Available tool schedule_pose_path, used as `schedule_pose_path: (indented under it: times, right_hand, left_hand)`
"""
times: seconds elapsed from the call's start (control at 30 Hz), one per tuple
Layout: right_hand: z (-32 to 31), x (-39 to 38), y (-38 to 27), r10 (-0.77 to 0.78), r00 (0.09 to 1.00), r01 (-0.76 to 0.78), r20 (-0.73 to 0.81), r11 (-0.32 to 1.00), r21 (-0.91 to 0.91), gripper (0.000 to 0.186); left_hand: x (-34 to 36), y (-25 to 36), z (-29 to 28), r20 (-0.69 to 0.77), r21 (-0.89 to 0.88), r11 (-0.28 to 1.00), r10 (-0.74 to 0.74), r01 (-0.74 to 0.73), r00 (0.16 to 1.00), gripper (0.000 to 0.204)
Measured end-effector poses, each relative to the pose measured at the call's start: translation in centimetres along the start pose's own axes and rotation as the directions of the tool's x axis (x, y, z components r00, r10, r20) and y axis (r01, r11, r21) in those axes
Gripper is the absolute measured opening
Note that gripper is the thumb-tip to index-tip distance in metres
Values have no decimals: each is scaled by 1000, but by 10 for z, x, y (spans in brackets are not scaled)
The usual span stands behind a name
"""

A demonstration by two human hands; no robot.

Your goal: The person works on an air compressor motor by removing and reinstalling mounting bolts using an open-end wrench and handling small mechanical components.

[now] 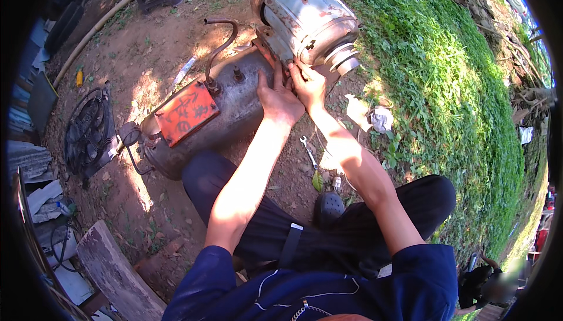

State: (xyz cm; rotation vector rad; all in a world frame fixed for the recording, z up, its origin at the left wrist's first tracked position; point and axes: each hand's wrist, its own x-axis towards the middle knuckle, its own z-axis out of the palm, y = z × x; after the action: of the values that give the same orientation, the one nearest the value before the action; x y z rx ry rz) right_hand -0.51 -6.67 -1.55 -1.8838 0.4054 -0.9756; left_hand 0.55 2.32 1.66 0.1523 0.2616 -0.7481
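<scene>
1. Lying on the ground (pixel 176 209) at far left, a bundle of black cable (pixel 88 133) seems to play no part in the present step.
2. Next comes a round gauge (pixel 129 134), mounted at the tank's left end; that fitting looks done.
3. An orange cover plate (pixel 186 113) sits on the tank (pixel 239 103), with a curved pipe (pixel 236 29) rising beside it; both look fitted. The tank itself lies on its side on the ground.
4. An orange bracket (pixel 263 50) at the tank's right end meets the motor's base, where the work is centred.
5. The left hand (pixel 281 103) is turned palm up, fingers reaching to that joint; whether its grip holds anything, I cannot tell.
6. The right hand (pixel 309 89), just beside it, has its fingertips bent in at the motor's lower edge; a small part could be pinched there, but the grip's contents are hidden.
7. A wrench (pixel 308 151) lies loose on the ground, so any turning with it is not under way.
8. The motor (pixel 311 19) sits over the tank's right end. The joint beneath it is probably what remains; joining or freeing cannot be told.
</scene>
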Motion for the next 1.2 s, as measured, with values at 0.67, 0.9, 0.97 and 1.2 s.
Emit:
schedule_pose_path:
  times: [0.67,0.9,0.97,1.2]
  right_hand:
    - [-11,11,6,33,982,-40,187,999,33,22]
    - [-9,10,8,63,975,-81,212,994,75,22]
    - [-8,9,8,72,973,-95,218,991,93,22]
    - [-8,7,8,100,986,-114,132,988,103,25]
  left_hand:
    - [1,-21,4,15,33,990,135,-135,991,66]
    - [1,-18,-1,4,108,985,134,-133,991,67]
    - [0,-18,0,4,125,982,142,-141,990,68]
    - [-4,-22,5,-3,165,980,112,-110,994,67]
